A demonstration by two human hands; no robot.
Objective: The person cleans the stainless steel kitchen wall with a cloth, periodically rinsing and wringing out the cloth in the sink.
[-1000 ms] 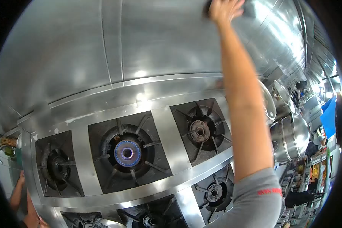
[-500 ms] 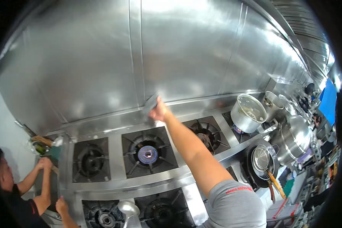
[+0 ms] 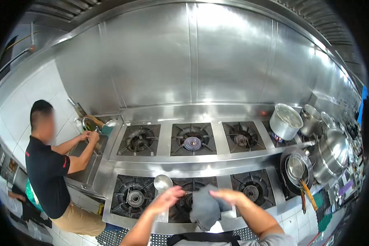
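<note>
A dark grey cloth (image 3: 205, 208) hangs bunched from my right hand (image 3: 227, 197), over the front row of the stove. My left hand (image 3: 168, 199) is left of the cloth with its fingers stretched toward it, apart from it and holding nothing. Just beyond that hand lies a metal ladle (image 3: 163, 182), its handle partly hidden by the hand. Underneath the cloth is the front middle burner (image 3: 188, 201), partly covered. Behind it, the back middle burner (image 3: 192, 143) shows a blue glow.
At the back right a large pot (image 3: 286, 122) stands over a lit burner. Pans with a strainer (image 3: 296, 167) and a lidded steamer pot (image 3: 331, 151) crowd the right end. On the left, a co-worker (image 3: 49, 164) works with both hands at a sink (image 3: 86, 164).
My right hand has drawn the cloth back from the ledge at the rear wall to the stove's front. My left hand has come in toward the middle. The view has turned left.
</note>
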